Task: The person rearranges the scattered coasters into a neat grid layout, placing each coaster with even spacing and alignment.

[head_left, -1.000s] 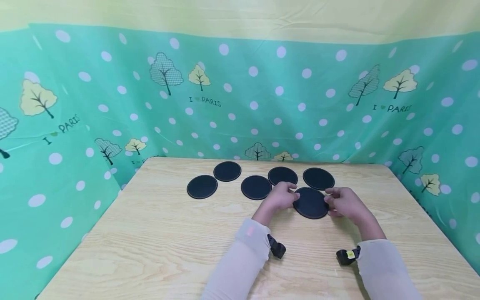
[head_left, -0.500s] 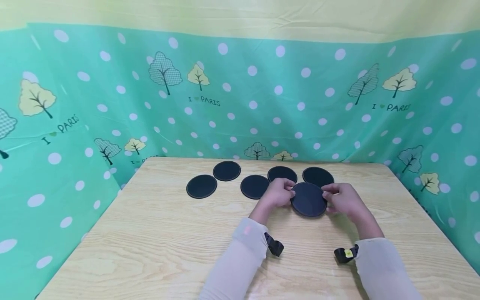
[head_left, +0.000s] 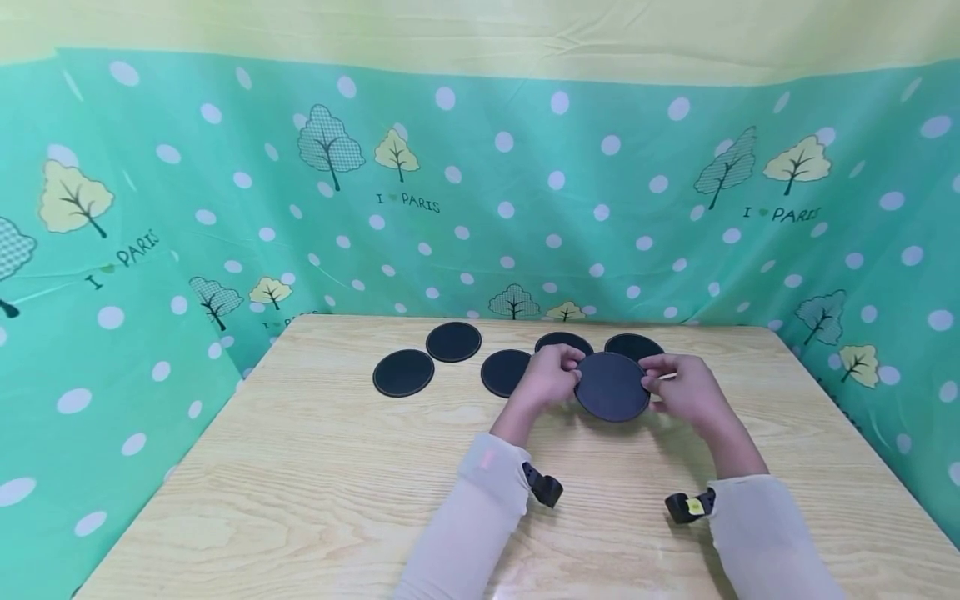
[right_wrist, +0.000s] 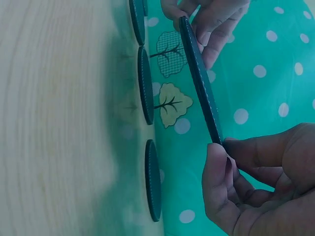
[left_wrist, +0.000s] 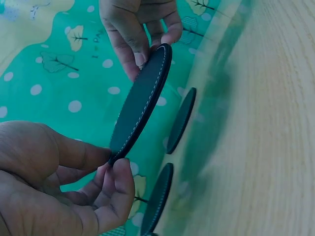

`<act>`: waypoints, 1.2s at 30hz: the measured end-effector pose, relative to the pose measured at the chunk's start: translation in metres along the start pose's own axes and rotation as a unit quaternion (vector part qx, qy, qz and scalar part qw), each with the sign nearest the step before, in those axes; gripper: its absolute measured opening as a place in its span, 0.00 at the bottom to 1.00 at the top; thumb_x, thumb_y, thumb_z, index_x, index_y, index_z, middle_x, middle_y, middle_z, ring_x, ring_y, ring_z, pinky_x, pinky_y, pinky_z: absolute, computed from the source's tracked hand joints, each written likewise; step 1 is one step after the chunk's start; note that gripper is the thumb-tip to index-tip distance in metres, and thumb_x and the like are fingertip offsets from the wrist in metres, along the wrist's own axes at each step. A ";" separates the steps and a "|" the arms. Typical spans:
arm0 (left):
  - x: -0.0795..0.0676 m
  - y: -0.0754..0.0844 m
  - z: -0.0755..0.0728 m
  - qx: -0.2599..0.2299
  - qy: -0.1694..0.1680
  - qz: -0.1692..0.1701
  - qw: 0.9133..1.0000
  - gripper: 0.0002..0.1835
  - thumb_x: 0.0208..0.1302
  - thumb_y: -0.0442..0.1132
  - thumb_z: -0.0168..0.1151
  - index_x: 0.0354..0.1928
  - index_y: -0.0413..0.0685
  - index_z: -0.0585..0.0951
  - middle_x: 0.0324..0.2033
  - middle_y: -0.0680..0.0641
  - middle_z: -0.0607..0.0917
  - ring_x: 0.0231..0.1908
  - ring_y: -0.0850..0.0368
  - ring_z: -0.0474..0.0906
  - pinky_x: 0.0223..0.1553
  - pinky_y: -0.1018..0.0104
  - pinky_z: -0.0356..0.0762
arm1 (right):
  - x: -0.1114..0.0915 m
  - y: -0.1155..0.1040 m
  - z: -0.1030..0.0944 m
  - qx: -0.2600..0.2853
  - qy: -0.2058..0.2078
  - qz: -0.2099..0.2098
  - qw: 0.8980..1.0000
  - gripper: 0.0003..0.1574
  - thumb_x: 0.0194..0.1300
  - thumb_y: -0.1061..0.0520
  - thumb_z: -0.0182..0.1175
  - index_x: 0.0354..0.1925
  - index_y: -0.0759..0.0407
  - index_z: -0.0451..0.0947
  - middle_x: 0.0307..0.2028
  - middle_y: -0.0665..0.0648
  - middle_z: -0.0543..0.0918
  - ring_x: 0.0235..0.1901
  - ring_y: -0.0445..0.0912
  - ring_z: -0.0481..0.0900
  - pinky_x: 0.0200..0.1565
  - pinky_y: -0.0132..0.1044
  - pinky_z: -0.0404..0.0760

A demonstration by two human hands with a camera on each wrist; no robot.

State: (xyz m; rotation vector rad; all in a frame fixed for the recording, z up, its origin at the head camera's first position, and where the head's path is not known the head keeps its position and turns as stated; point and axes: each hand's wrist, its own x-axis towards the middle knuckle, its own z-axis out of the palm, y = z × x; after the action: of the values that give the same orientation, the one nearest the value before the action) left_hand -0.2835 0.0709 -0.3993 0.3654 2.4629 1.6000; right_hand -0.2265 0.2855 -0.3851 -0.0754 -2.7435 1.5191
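Head view: left hand [head_left: 551,375] and right hand [head_left: 682,387] pinch opposite sides of a round, black, stitched, leather-like disc [head_left: 612,387], raised between them above the pale wood-grain tabletop [head_left: 300,483], toward its far edge.

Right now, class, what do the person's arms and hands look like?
Pale grey fabric sleeves, a faint pink patch on the left cuff; at each wrist a small black boxy device, a yellow label on the right one; bare fingers.
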 end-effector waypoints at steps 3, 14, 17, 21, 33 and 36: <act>-0.001 0.003 -0.004 0.032 0.012 0.015 0.999 0.13 0.71 0.31 0.62 0.55 0.47 0.84 0.40 0.52 0.83 0.41 0.60 0.78 0.45 0.67 0.80 | -0.001 -0.004 0.001 -0.003 0.005 -0.005 1.000 0.22 0.75 0.69 0.55 0.65 0.74 0.72 0.49 0.67 0.75 0.47 0.55 0.79 0.37 0.38 0.90; -0.008 0.005 -0.020 0.025 0.005 0.020 0.999 0.13 0.72 0.29 0.59 0.55 0.43 0.83 0.39 0.49 0.81 0.33 0.59 0.79 0.31 0.70 0.82 | -0.003 -0.018 0.010 -0.008 0.014 -0.024 1.000 0.21 0.74 0.70 0.55 0.63 0.75 0.74 0.46 0.67 0.77 0.41 0.51 0.81 0.35 0.36 0.90; -0.010 0.005 -0.025 0.025 0.005 0.025 0.999 0.14 0.72 0.28 0.58 0.56 0.42 0.83 0.40 0.48 0.81 0.33 0.59 0.79 0.30 0.70 0.83 | -0.003 -0.023 0.012 -0.007 0.013 -0.027 1.000 0.21 0.74 0.70 0.55 0.63 0.75 0.73 0.46 0.67 0.77 0.41 0.52 0.81 0.35 0.37 0.90; -0.012 0.006 -0.029 0.026 0.002 0.023 0.999 0.14 0.73 0.28 0.58 0.57 0.42 0.82 0.40 0.48 0.80 0.34 0.58 0.79 0.30 0.69 0.83 | -0.004 -0.027 0.013 -0.004 0.012 -0.032 0.999 0.21 0.74 0.70 0.55 0.63 0.75 0.73 0.46 0.68 0.78 0.41 0.53 0.82 0.35 0.38 0.90; -0.017 0.007 -0.034 0.076 0.003 0.032 0.997 0.14 0.72 0.28 0.58 0.56 0.43 0.83 0.40 0.50 0.81 0.42 0.56 0.76 0.39 0.69 0.79 | -0.006 -0.029 0.018 -0.002 0.008 -0.038 0.999 0.21 0.73 0.71 0.55 0.62 0.76 0.73 0.45 0.68 0.78 0.40 0.52 0.83 0.35 0.38 0.90; -0.018 0.006 -0.036 0.083 0.001 0.037 0.996 0.14 0.72 0.28 0.58 0.56 0.42 0.82 0.40 0.49 0.81 0.41 0.56 0.76 0.39 0.69 0.78 | -0.006 -0.029 0.021 -0.006 0.008 -0.040 0.999 0.21 0.73 0.71 0.56 0.62 0.76 0.74 0.45 0.68 0.78 0.39 0.52 0.83 0.36 0.41 0.90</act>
State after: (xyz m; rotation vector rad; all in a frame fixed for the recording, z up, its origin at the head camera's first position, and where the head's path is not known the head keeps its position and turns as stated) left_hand -0.2759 0.0368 -0.3791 0.4831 2.6213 1.4253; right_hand -0.2220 0.2524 -0.3714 0.0225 -2.7074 1.4771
